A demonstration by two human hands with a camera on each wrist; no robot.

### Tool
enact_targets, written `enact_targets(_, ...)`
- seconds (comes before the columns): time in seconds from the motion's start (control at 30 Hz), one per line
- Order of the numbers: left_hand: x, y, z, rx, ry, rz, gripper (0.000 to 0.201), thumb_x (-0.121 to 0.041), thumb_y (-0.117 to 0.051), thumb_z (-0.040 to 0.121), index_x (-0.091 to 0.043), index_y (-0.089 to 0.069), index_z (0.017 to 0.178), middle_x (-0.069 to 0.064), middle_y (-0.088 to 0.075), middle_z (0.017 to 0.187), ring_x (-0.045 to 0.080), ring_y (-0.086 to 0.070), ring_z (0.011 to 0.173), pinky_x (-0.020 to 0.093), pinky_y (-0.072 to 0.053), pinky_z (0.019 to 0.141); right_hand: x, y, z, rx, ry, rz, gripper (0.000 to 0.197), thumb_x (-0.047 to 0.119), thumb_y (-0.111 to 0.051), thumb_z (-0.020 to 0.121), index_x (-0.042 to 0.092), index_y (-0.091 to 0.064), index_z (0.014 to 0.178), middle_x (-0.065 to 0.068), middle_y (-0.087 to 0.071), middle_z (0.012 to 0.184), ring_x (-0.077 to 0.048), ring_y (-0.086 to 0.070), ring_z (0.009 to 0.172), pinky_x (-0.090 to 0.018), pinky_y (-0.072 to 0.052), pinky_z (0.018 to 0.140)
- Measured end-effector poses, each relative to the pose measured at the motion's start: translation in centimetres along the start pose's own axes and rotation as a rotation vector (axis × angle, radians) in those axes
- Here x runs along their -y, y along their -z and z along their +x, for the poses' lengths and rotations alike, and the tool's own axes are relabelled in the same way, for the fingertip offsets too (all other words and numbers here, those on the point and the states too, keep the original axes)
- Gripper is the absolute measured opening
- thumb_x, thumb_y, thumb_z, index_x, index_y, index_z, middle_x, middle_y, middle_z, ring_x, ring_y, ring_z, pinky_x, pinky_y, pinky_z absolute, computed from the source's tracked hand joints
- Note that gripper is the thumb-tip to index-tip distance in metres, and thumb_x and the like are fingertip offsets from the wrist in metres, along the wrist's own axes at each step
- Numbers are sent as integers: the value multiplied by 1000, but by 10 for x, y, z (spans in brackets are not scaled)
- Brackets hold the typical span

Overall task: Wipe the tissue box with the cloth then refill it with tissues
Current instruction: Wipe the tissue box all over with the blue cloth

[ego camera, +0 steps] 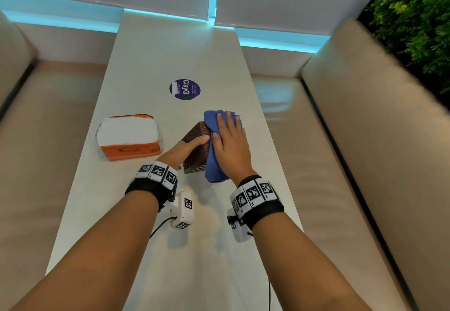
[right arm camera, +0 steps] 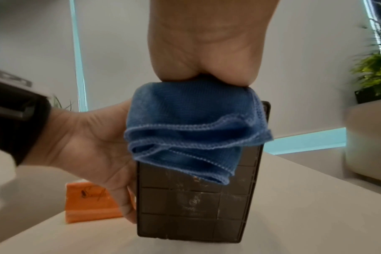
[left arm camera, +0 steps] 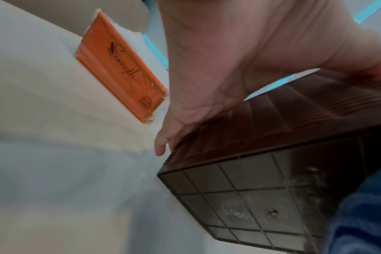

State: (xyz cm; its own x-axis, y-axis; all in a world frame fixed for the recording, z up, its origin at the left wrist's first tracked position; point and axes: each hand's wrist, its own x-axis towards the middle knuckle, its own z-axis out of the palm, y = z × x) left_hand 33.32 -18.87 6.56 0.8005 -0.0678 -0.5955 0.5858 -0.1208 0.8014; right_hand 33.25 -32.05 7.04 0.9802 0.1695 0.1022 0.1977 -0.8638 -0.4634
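A brown woven tissue box (ego camera: 194,157) stands on its side on the pale table (ego camera: 155,52), its gridded base (right arm camera: 196,206) facing me. My left hand (ego camera: 188,148) grips the box's left face, thumb over the upper edge and palm (left arm camera: 218,68) against the ribbed wall (left arm camera: 272,128). My right hand (ego camera: 231,140) lies flat with straight fingers on a folded blue cloth (ego camera: 215,167), pressing it onto the box's top right face. The cloth (right arm camera: 191,123) hangs over the base's upper edge. An orange pack of white tissues (ego camera: 129,137) lies to the left.
A round purple sticker (ego camera: 185,89) lies on the table beyond the box. Beige padded benches run along the left (ego camera: 48,128) and right (ego camera: 353,140) sides of the table. A green plant (ego camera: 418,18) stands at the far right. Window blinds close off the far end.
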Motion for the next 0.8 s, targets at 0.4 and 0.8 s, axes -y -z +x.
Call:
enact_targets(0.4, -4, 0, 9, -29, 3, 46, 94, -64, -62, 73, -10, -35, 144, 8, -50, 140, 19, -49, 105, 33, -35, 86, -30, 6, 9, -30, -402, 373, 51, 27, -28, 101, 19, -18, 151, -14, -42, 146, -33, -47, 126, -42, -43, 103)
enact_targets(0.8, -2, -3, 11, -23, -61, 79, 68, -46, -56, 88, -11, -37, 142, 3, -52, 133, 14, -49, 100, 21, -36, 74, -16, 0, -4, -90, -187, 148, 53, 25, -28, 103, 15, -11, 152, -7, -6, 161, -23, -7, 149, -38, -13, 122)
